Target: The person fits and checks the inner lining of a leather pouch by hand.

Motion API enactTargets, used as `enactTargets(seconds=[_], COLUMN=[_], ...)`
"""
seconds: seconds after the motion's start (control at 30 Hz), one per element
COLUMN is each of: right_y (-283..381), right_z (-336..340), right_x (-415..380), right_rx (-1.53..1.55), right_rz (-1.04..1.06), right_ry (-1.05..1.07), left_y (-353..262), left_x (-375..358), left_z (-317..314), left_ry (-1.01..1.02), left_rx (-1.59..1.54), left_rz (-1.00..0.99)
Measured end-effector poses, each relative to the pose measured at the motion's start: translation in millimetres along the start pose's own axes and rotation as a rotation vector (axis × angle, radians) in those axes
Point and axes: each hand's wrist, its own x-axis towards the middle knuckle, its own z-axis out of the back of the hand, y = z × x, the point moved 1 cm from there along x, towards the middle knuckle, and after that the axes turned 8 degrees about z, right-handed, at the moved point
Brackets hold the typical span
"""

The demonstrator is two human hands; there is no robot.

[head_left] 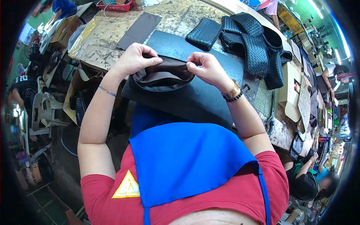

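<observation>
Spreading a black, brown-lined pouch [161, 83] over the flat black board [205, 103], the left hand [135, 59] and right hand [212, 70] pinched its rim, grips closed; even tension likely served best.

Bright tube lights upper right; curved, dark-rimmed edges

Shirt number, triangle patch; small lettering unreadable.
Just left of blue apron [191, 161]: yellow-and-white triangle patch [126, 186] on red shirt [99, 193]. Well left of apron: white digits [23, 78], maybe "12" or "21", on person's dark shirt [25, 87].
</observation>
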Motion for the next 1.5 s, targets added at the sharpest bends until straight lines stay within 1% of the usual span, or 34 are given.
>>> enactTargets(seconds=[0.13,0.23,0.37,0.43,0.47,0.53,0.8,1.0,1.13,1.23,1.33,1.37,1.5], right_y=[1.4,3.5,2.8,0.8,1.8,3.9,-11.3,-12.7,-4.7,-1.7,-3.7,-0.7,0.0], right_z=[-0.1,2.5,1.6,0.9,-0.9,-4.6,-4.5,-5.1,-0.3,8.4,11.0,11.9,0.8], right_x=[1.8,3.0,6.2,8.5,9.3,10.9,21.7,29.5,32.6,25.7,6.4,2.0,-3.4], right_rx=[0.122,0.118,0.064,0.014,0.045,0.107,0.108,0.115,0.072,0.244,0.095,0.026,0.054], right_rz=[-0.042,-0.074,-0.043,-0.018,-0.011,0.006,0.002,0.01,-0.014,-0.158,0.006,-0.032,-0.019], right_ry=[-0.005,0.005,0.018,0.039,0.026,0.001,0.047,0.096,0.131,0.133,0.078,0.075,-0.048], left_y=[3.0,3.0,1.4,2.7,3.4,3.0,3.4,2.2,4.5,5.4,-4.7,-7.5,-23.8], left_x=[0.6,1.5,2.5,3.9,4.1,4.1,4.3,3.3,5.2,5.3,0.0,0.7,-1.6], left_z=[1.4,2.0,-0.2,-2.1,-2.8,-3.2,-3.1,-3.7,-2.3,-4.1,-7.8,-7.6,-15.2], left_ry=[-0.005,0.017,0.02,0.011,0.005,0.003,0.006,0.011,0.028,-0.068,-0.3,-0.34,-0.359], left_rx=[-0.017,-0.028,-0.049,-0.034,-0.027,-0.042,-0.048,-0.043,-0.059,-0.012,0.28,0.404,0.596], left_rz=[-0.009,0.007,0.079,0.037,0.017,0.021,0.026,-0.024,0.035,-0.045,-0.315,-0.399,-0.466])
